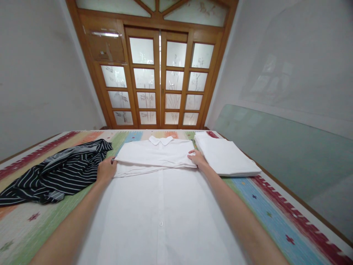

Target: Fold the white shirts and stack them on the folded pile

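A white button-up shirt lies front up before me, its collar at the far end. Its sleeves are folded across the chest, one layered over the other. At the left edge of this fold, my left hand is closed with the cloth pinched between thumb and fingers. On the opposite side my right hand has its thumb and fingertips closed on the sleeve cloth near the shirt's right edge. The near part of the shirt runs out of view between my forearms.
A crumpled black-and-white striped garment lies at the left. Folded white cloth rests to the right of the shirt. Beneath everything is a multicoloured patterned cover. A pale green glass-like panel leans along the right wall, and wooden doors stand beyond.
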`<action>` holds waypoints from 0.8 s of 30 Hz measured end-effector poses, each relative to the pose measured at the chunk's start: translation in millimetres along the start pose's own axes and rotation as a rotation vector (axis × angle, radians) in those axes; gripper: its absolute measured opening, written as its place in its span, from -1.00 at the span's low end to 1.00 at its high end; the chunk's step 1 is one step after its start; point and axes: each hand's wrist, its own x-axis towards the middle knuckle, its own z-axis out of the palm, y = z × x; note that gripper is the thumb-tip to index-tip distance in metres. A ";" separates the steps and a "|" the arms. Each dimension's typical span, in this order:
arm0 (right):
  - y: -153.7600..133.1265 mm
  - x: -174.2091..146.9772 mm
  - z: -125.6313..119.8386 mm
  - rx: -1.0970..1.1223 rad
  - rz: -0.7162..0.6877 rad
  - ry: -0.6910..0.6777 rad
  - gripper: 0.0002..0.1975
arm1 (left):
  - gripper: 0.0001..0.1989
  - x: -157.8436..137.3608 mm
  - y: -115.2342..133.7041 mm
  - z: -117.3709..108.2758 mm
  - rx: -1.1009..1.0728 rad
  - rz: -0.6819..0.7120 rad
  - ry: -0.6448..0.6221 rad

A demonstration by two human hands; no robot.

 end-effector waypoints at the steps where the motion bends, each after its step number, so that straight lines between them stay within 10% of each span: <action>1: -0.3 -1.4 -0.1 -0.019 -0.016 -0.004 -0.81 | -0.58 0.4 0.4 -1.8 0.013 -0.032 -0.030; 8: -1.7 -17.0 -5.6 -0.242 -0.157 0.009 -0.82 | -0.60 -0.4 18.2 -7.8 0.110 -0.177 -0.106; 24: -12.9 -39.1 -18.8 -0.509 -0.407 0.053 -0.82 | -0.58 -3.7 25.1 -7.1 0.240 -0.003 -0.026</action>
